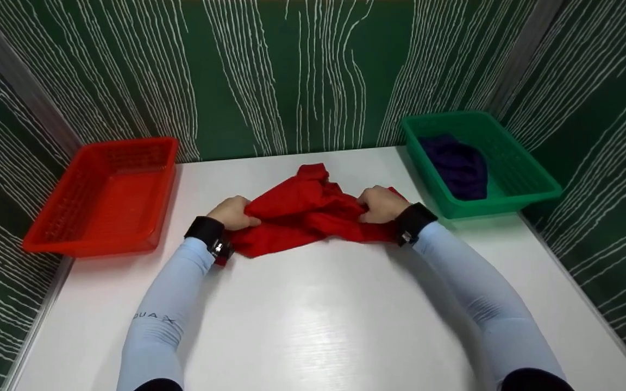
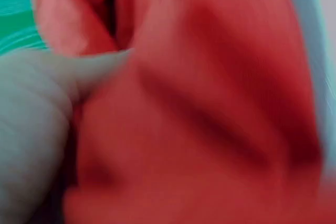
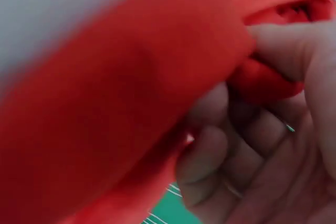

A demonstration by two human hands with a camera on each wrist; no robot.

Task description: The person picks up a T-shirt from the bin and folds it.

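A crumpled red cloth (image 1: pixel 302 212) lies on the white table (image 1: pixel 313 315), at its middle. My left hand (image 1: pixel 232 213) grips the cloth's left side with curled fingers. My right hand (image 1: pixel 381 205) grips its right side. In the right wrist view the fingers (image 3: pixel 210 161) curl around a bunch of red cloth (image 3: pixel 121 103), and the thumb presses a fold. The left wrist view is blurred and filled with red cloth (image 2: pixel 199 114), with part of the left hand (image 2: pixel 37 103) at the left edge.
A red basket (image 1: pixel 104 198) stands at the table's left edge. A green basket (image 1: pixel 481 160) at the back right holds a dark purple cloth (image 1: pixel 457 165). Green patterned walls close in the table on three sides.
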